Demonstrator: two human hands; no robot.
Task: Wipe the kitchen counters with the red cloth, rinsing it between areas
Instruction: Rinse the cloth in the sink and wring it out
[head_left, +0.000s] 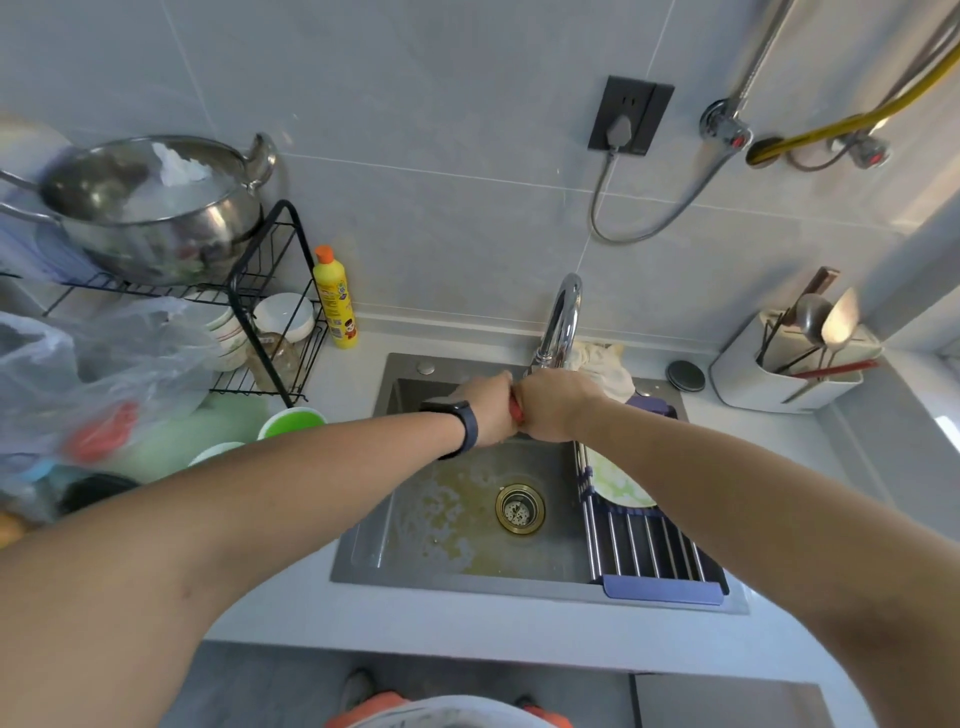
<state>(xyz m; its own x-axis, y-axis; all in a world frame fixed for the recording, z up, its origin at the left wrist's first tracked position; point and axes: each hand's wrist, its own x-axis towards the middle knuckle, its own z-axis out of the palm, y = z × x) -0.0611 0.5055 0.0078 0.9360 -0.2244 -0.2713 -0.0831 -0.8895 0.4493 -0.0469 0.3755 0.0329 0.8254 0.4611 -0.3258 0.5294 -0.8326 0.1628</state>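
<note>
The cloth (515, 410) was almost wholly hidden; only a thin red strip showed in the seam between the two fists, which were held above the back of the sink (363, 545), just below the tap (560, 322). The left hand (488, 410) and the right hand (553, 408) were both clenched and pressed knuckle to knuckle, each closed round one end of the bunched cloth; this grip suggested wringing, since opposed fists allow a twist along the cloth's length. No water stream from the tap could be made out, so whether the cloth was being rinsed or squeezed could not be told. The hands were placed over the basin, presumably so that run-off would fall toward the drain (520, 508) and not onto the counter (467, 618); the basin floor carried yellowish residue and foam near the drain. A roll-up rack (649, 551) covered the right part of the sink, with a plate (618, 483) beneath it; this left only the left part open for dripping. A soap bottle (335, 296) stood on the counter left of the sink, beside a wire shelf (270, 291). The step in hand was judged to be the rinse between areas.
</note>
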